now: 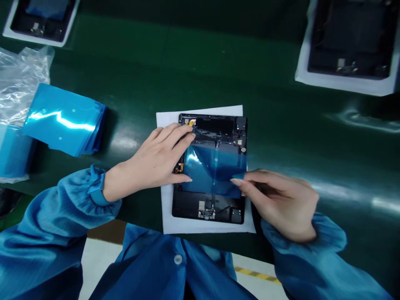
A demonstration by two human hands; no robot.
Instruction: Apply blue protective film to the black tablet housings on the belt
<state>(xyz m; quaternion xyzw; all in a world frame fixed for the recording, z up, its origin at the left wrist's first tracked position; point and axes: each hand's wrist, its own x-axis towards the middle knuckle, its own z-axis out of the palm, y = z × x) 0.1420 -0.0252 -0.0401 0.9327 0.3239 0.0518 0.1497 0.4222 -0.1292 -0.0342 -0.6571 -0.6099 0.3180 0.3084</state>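
Observation:
An opened tablet (187,205) with bare circuit boards lies on a white foam sheet (200,227) in front of me. A clear blue plastic film (203,171) covers the tablet's middle, its right part lifted and creased. My right hand (281,200) pinches the film's right edge between thumb and fingers. Over the tablet's left side rests my left hand (159,156), fingers apart, the thumb on the film's left part and the fingertips near the upper-left connector. Beneath the film, the tablet's centre shows only dimly.
On the left, a stack of blue films (62,118) lies beside a clear plastic bag (21,83) with more blue sheets. Other opened tablets on white sheets sit at the far left (46,25) and far right (350,41) of the green table (156,75).

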